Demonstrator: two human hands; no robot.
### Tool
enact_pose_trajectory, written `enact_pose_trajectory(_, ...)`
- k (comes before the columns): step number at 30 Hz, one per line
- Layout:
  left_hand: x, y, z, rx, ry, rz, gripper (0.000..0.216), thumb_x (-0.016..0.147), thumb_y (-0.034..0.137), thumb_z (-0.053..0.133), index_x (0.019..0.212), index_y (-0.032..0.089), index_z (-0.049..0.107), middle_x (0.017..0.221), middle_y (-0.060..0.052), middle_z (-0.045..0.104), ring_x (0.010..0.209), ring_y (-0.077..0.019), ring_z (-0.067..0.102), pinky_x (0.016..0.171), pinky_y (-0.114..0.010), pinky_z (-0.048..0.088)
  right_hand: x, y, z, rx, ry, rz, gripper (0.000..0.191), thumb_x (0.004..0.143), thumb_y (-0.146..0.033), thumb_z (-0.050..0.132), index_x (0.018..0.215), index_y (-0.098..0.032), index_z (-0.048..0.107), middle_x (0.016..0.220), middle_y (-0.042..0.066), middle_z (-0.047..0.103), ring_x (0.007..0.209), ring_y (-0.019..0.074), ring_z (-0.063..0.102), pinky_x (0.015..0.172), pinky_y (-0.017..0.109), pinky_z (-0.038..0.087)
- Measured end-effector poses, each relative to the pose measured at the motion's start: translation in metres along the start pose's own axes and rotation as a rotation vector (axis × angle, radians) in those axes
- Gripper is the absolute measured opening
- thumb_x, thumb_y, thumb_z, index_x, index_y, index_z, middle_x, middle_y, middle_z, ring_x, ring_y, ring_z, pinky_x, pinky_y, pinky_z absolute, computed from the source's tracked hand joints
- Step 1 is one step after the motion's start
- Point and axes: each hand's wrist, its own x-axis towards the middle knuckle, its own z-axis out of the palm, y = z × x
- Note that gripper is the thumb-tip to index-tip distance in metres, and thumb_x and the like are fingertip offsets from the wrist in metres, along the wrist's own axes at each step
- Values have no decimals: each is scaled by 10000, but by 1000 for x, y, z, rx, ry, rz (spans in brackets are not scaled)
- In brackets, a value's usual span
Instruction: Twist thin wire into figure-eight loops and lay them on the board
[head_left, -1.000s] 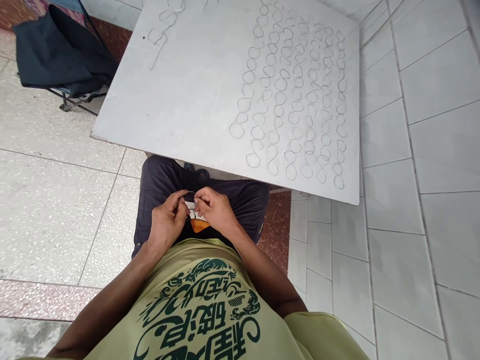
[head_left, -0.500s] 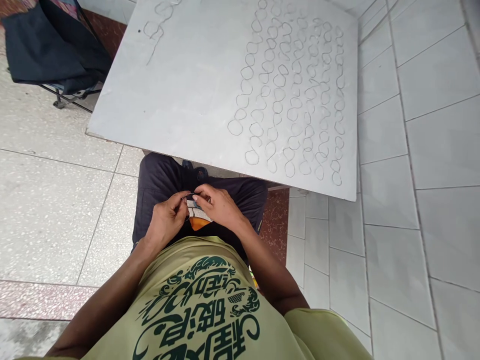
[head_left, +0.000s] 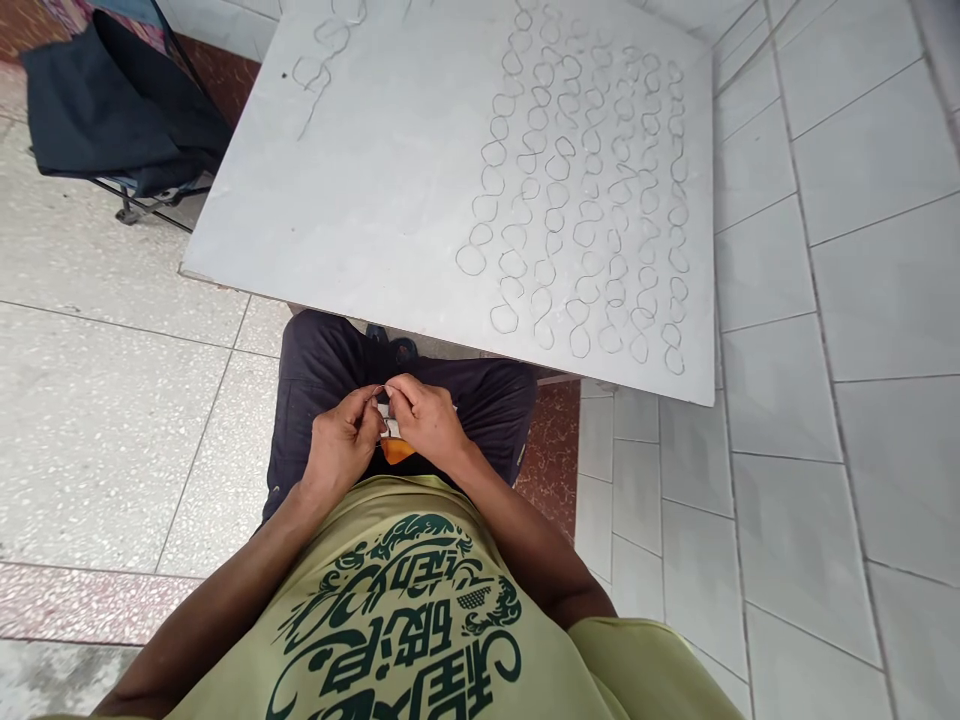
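Note:
Over my lap, my left hand point(head_left: 341, 438) is closed, with thumb and forefinger pinching a thin dark wire point(head_left: 380, 389). My right hand point(head_left: 430, 420) faces it, also closed, its fingertips on the same wire. The two sets of fingertips nearly touch; most of the wire is hidden by the fingers. Below the hands, between my thighs, an orange item point(head_left: 398, 450) and something white show in part. Beyond my knees, rows of thin looped wires point(head_left: 555, 222) lie on the right half of a white board point(head_left: 375, 220).
A loose tangle of wire point(head_left: 322, 65) lies on the board's far left, near a small dark speck. A dark folding chair point(head_left: 120, 110) stands on the floor at the upper left. The tiled wall point(head_left: 780, 300) runs close along the board's right side.
My right hand has turned slightly and its fingers are curled more tightly over the wire. The view has shifted a little; the wires on the board look the same.

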Motion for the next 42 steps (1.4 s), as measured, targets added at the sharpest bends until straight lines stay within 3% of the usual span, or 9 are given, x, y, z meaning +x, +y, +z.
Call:
enact_pose_trajectory(4, 1, 3, 0, -64, 12, -40, 353, 1008, 406, 566, 1235, 179, 714, 760, -17, 697, 650, -166, 650, 661, -272, 538, -4, -1, 2, 87, 50, 77, 254, 1040, -329, 446, 1051, -228, 678, 773, -3, 699, 688, 156, 656, 737, 257, 495)
enact_pose_trajectory(10, 7, 8, -9, -264, 45, -144, 509, 1009, 555, 548, 1321, 164, 643, 1059, -111, 746, 877, -214, 706, 747, -312, 575, -2, -1, -5, 175, 129, 119, 258, 1034, -363, 479, 1119, -227, 681, 728, -14, 705, 644, 155, 666, 697, 262, 509)
enact_pose_trajectory(17, 8, 9, -11, -688, -319, -427, 456, 916, 565, 688, 1057, 131, 690, 785, -75, 707, 618, -172, 652, 538, -265, 487, -1, 5, 0, 142, 170, 160, 235, 1031, -358, 479, 1105, -231, 662, 765, -4, 717, 706, 169, 695, 738, 275, 522)
enact_pose_trajectory(23, 12, 12, -13, -790, -365, -524, 561, 937, 689, 556, 884, 147, 694, 592, -20, 563, 485, -130, 501, 442, -239, 350, -3, 6, 5, 129, 183, 150, 240, 1035, -356, 458, 1100, -223, 647, 781, 8, 705, 733, 181, 687, 765, 289, 520)
enact_pose_trajectory(26, 13, 10, -10, -777, -334, -533, 546, 925, 692, 566, 815, 167, 670, 560, -7, 518, 463, -121, 444, 426, -237, 292, -3, 4, 8, 113, 160, 167, 239, 1033, -351, 455, 1124, -222, 635, 741, -1, 675, 708, 185, 666, 770, 297, 514)
enact_pose_trajectory(30, 15, 5, -7, -745, -272, -506, 526, 905, 690, 601, 752, 188, 629, 526, 19, 439, 437, -108, 373, 414, -234, 227, -5, -1, 3, 121, 59, 134, 326, 1035, -324, 464, 1335, -226, 546, 745, -17, 647, 681, 181, 637, 764, 300, 520)
enact_pose_trajectory(34, 15, 1, -10, -707, -249, -476, 532, 902, 688, 617, 722, 187, 611, 514, 26, 410, 424, -93, 320, 405, -230, 172, -4, -3, -13, 165, -43, -35, 370, 1028, -271, 485, 1394, -239, 531, 1148, 90, 694, 965, 204, 683, 911, 344, 543)
enact_pose_trajectory(36, 15, 0, -14, -698, -265, -460, 513, 921, 652, 619, 717, 181, 615, 505, 29, 397, 425, -88, 310, 409, -227, 163, -2, -1, -20, 200, -58, -65, 364, 1025, -258, 488, 1383, -238, 551, 1238, 107, 673, 1040, 211, 680, 937, 356, 547)
enact_pose_trajectory(42, 14, 1, -20, -762, -322, -421, 369, 933, 515, 674, 802, 171, 640, 542, 37, 421, 445, -81, 347, 442, -218, 208, 8, 4, -20, 344, -114, 56, 350, 1009, -341, 538, 1335, -254, 631, 975, 22, 728, 833, 166, 700, 807, 294, 569)
